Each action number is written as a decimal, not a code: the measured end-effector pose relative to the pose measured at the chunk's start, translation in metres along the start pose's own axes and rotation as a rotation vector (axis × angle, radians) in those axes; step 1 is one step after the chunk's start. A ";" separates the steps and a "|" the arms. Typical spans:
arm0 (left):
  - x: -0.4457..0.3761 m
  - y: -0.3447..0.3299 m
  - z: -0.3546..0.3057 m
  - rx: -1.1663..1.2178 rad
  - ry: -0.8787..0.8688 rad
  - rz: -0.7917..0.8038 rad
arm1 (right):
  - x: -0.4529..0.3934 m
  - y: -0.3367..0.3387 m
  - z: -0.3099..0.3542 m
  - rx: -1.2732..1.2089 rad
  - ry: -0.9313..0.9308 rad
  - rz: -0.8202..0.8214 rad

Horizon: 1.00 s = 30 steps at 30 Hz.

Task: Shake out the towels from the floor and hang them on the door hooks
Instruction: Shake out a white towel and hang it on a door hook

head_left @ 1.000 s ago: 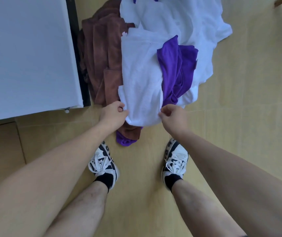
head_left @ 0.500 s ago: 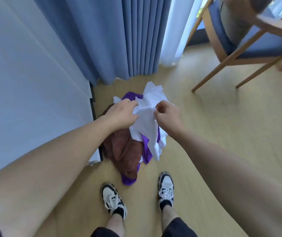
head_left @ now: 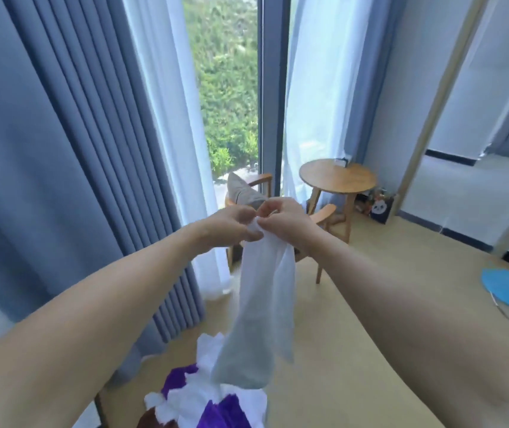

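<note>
Bedroom floor, pale wood, seen from standing height. Nearest, at the bottom edge of view: a heap of towels on the floor, white, purple and a bit of brown, still to be dealt with.

Rising out of that heap, a white towel hangs as a long narrow drape, its long axis near vertical, lower end just above or touching the pile; cannot tell which. Its top edge is bunched at chest height between both hands.

Left hand pinches the top edge from the left, fingers curled on the cloth. Right hand pinches the same edge from the right. The two hands are touching or nearly so, gathered on one spot.

Judgement: to shake it out, the hands need to part sideways along the top edge so the towel opens broad, then snap downward. Neither hand is clearly nearer; both share the hold.

Farther off: grey-blue curtains, a wooden chair, a round table, a window. No door hooks in sight.
</note>
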<state>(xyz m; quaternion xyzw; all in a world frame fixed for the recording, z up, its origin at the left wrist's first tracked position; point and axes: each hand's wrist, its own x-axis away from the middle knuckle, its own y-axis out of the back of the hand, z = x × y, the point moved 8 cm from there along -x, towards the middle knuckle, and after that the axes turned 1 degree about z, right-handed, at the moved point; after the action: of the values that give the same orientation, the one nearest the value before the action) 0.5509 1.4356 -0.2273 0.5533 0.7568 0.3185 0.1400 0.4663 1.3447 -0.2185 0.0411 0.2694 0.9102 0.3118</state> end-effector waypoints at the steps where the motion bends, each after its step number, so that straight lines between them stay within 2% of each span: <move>1: -0.009 -0.002 -0.021 0.003 -0.024 -0.002 | 0.000 0.022 0.003 -0.006 0.002 -0.009; 6: -0.065 -0.016 -0.109 -0.096 -0.123 -0.208 | 0.000 0.125 -0.023 -0.105 0.011 -0.088; 10: -0.116 -0.034 -0.171 -0.157 -0.161 -0.296 | 0.008 0.193 -0.075 -0.119 -0.015 -0.003; 16: -0.184 -0.046 -0.223 -0.286 -0.169 -0.404 | 0.019 0.290 -0.176 0.152 -0.236 -0.082; 20: -0.223 -0.065 -0.232 -0.345 -0.129 -0.450 | 0.021 0.336 -0.215 0.324 -0.297 -0.124; 22: -0.248 -0.086 -0.238 -0.393 -0.115 -0.382 | 0.018 0.359 -0.221 0.393 -0.286 -0.224; 23: -0.262 -0.103 -0.242 -0.384 -0.124 -0.298 | 0.014 0.371 -0.220 0.411 -0.271 -0.286; 27: -0.304 -0.199 -0.277 -0.340 -0.250 0.180 | -0.015 0.402 -0.213 0.336 -0.190 -0.391; 30: -0.341 -0.244 -0.297 -0.354 -0.349 0.282 | -0.041 0.419 -0.221 0.404 -0.172 -0.382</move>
<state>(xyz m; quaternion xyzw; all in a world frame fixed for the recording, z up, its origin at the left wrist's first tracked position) 0.3199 0.9771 -0.2054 0.6665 0.5695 0.3619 0.3170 0.2168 0.9410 -0.1867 0.1283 0.4207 0.7561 0.4847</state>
